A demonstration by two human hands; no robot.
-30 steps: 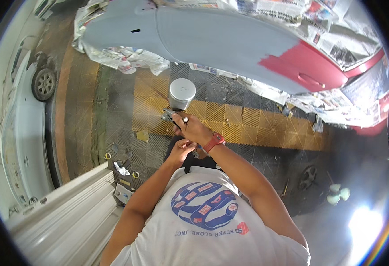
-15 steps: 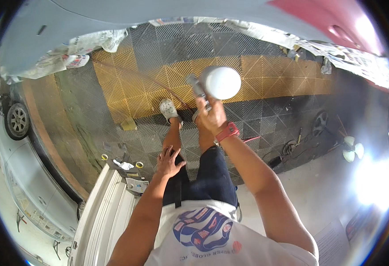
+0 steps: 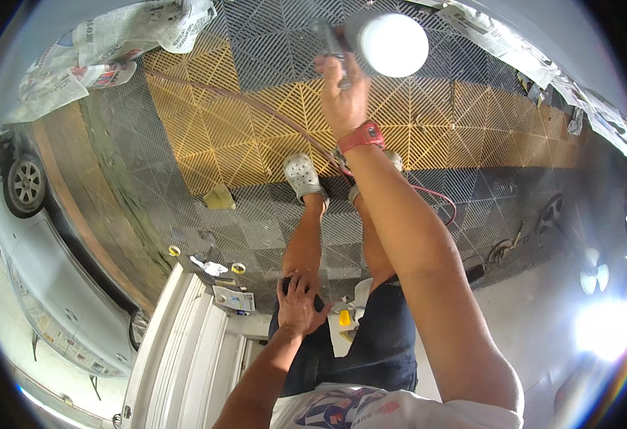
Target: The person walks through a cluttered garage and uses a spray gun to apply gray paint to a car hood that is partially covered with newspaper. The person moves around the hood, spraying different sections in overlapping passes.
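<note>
My right hand [image 3: 346, 100] is stretched out ahead over the floor, wrapped round the handle of a spray gun [image 3: 335, 57]. A round white-topped cup [image 3: 396, 44] sits on the gun, which is slightly blurred. A red watch is on that wrist. My left hand [image 3: 300, 306] rests on my left thigh just above the knee, fingers spread, holding nothing. A reddish hose [image 3: 256, 107] runs over the floor beneath the right forearm; its join to the gun cannot be seen.
A grey car body panel [image 3: 521, 18] curves across the far edge, with newspaper [image 3: 124, 36] hung below it. Ribbed yellow and black tiles [image 3: 456, 121] cover the floor. A silver car [image 3: 77, 286] stands left; white folding panels [image 3: 174, 343], tape rolls [image 3: 238, 268] and a bright lamp [image 3: 605, 330] are nearby.
My right hand and the spray gun have moved farther out and away from me. I lean forward more, the view has shifted, and my left hand stays on the thigh.
</note>
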